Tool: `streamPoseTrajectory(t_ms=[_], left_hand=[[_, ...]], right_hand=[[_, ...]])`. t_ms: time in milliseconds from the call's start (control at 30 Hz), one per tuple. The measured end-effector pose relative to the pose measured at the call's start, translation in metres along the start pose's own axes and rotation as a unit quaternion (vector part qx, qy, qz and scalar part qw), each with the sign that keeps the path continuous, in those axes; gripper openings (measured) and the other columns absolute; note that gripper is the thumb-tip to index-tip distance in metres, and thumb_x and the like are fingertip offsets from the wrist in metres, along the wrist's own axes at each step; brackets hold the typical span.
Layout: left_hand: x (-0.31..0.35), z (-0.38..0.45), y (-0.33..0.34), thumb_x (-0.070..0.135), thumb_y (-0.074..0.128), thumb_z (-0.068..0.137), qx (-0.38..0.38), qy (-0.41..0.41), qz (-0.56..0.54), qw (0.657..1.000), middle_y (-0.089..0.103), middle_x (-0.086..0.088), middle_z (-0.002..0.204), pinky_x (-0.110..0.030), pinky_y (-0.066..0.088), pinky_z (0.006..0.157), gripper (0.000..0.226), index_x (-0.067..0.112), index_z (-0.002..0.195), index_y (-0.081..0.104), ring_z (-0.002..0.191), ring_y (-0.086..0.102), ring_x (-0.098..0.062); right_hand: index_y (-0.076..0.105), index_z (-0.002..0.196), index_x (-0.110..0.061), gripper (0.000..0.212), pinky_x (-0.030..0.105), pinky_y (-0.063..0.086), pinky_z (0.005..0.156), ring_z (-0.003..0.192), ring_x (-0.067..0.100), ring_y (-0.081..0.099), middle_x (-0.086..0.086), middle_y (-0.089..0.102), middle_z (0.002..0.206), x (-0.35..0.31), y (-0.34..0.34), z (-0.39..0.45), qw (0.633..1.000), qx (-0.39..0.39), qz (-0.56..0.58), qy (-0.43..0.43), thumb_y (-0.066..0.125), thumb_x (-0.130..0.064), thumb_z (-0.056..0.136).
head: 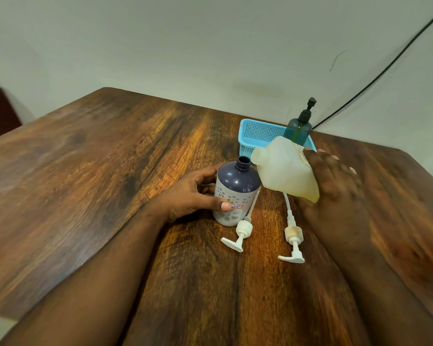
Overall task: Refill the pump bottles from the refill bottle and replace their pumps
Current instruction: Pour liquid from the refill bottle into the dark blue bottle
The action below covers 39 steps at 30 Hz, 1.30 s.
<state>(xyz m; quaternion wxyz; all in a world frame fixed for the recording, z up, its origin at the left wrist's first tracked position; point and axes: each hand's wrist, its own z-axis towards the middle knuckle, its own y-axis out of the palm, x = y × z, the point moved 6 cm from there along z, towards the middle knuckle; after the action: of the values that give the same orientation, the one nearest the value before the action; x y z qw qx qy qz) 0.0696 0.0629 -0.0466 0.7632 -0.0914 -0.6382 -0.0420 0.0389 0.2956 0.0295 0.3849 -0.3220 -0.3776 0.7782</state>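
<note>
Person, head-camera view: two bare forearms and two hands. Left forearm (90, 268): enters from 7 o'clock, uncovered to the frame edge, no sleeve, watch or band. Left hand (193, 193): bare, no ring or glove; thumbnail short and unpainted. Right forearm (375, 283): enters from 5 o'clock, likewise uncovered. Right hand (335, 181): bare, motion-blurred; fingers (345, 166) show short, pale, unpainted nails. No clothing visible in frame.
</note>
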Motion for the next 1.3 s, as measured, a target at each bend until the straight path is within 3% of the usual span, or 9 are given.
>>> streamPoseTrajectory(t_ms=[167,333,567,833,900,967,1100,1200,1300], left_hand=[[0.003,-0.001,0.001,0.020,0.083,0.070,0.000,0.003,-0.010,1.000,0.065,0.015,0.129,-0.013,0.049,0.090,0.063,0.052,0.121,0.062,0.120,0.060,-0.003],[0.002,-0.002,0.002,0.006,0.082,0.074,0.005,0.008,-0.014,1.000,0.067,0.015,0.125,-0.012,0.049,0.088,0.063,0.050,0.117,0.066,0.116,0.062,-0.002],[-0.003,-0.001,-0.001,0.007,0.081,0.071,0.010,-0.012,-0.025,1.000,0.067,0.012,0.126,-0.015,0.051,0.088,0.063,0.034,0.125,0.060,0.118,0.062,-0.005],[-0.003,0.000,0.001,0.019,0.084,0.069,-0.007,-0.006,-0.034,0.999,0.065,0.008,0.131,-0.019,0.051,0.092,0.062,0.043,0.122,0.064,0.122,0.061,-0.010],[-0.004,0.000,0.001,0.018,0.084,0.069,-0.008,-0.003,-0.037,0.999,0.065,0.006,0.132,-0.021,0.051,0.094,0.063,0.042,0.124,0.064,0.123,0.060,-0.011],[-0.005,0.001,0.001,0.017,0.084,0.069,-0.007,-0.001,-0.034,0.999,0.065,0.005,0.132,-0.024,0.052,0.096,0.063,0.041,0.124,0.064,0.123,0.060,-0.013],[-0.008,0.001,-0.001,0.021,0.085,0.067,0.000,-0.013,-0.022,1.000,0.066,0.008,0.130,-0.022,0.053,0.094,0.061,0.044,0.120,0.065,0.122,0.061,-0.011],[-0.009,0.002,-0.003,0.024,0.085,0.066,0.004,-0.021,-0.011,1.000,0.066,0.009,0.130,-0.028,0.052,0.099,0.062,0.044,0.121,0.065,0.122,0.060,-0.010],[-0.009,0.002,-0.003,0.025,0.086,0.067,0.011,-0.022,0.003,1.000,0.064,0.003,0.134,-0.045,0.045,0.108,0.073,0.033,0.133,0.058,0.127,0.057,-0.017]], right_hand=[[0.039,0.143,-0.023,0.082,0.044,0.040,0.106,0.127,0.027,0.047,0.008,0.048,0.143,0.019,0.019,-0.008,0.989,0.001,0.134,0.065,0.082,-0.020,0.073],[0.042,0.135,-0.031,0.083,0.022,0.044,0.077,0.109,0.013,0.051,-0.012,0.053,0.121,0.050,0.044,-0.018,0.920,0.033,0.325,0.217,0.086,-0.028,0.065],[0.047,0.130,-0.031,0.076,0.027,0.050,0.081,0.116,0.014,0.056,-0.010,0.058,0.128,0.075,0.059,-0.017,0.831,0.070,0.473,0.285,0.085,-0.018,0.065],[0.032,0.142,-0.035,0.100,0.048,0.047,0.101,0.127,0.017,0.049,-0.006,0.051,0.141,0.080,0.064,-0.021,0.813,0.040,0.498,0.301,0.087,-0.019,0.060],[0.022,0.145,-0.042,0.111,0.047,0.045,0.102,0.130,0.016,0.045,-0.005,0.045,0.146,0.085,0.057,-0.032,0.793,0.068,0.503,0.337,0.088,-0.023,0.058],[0.019,0.142,-0.052,0.108,0.038,0.047,0.097,0.127,0.010,0.042,-0.008,0.042,0.147,0.085,0.041,-0.046,0.826,0.118,0.426,0.351,0.087,-0.035,0.061],[0.048,0.122,-0.057,0.059,0.017,0.046,0.079,0.115,-0.009,0.045,-0.037,0.048,0.120,0.055,0.014,-0.057,0.922,0.142,0.317,0.172,0.077,-0.035,0.076],[0.066,0.107,-0.041,0.031,0.023,0.043,0.088,0.110,-0.013,0.046,-0.034,0.055,0.110,0.016,0.024,-0.051,0.964,0.014,0.265,0.000,0.073,-0.023,0.083],[0.068,0.112,-0.030,0.027,0.029,0.041,0.093,0.109,-0.004,0.046,-0.018,0.062,0.114,-0.021,0.039,-0.044,0.966,-0.126,0.185,-0.130,0.069,-0.025,0.086]])
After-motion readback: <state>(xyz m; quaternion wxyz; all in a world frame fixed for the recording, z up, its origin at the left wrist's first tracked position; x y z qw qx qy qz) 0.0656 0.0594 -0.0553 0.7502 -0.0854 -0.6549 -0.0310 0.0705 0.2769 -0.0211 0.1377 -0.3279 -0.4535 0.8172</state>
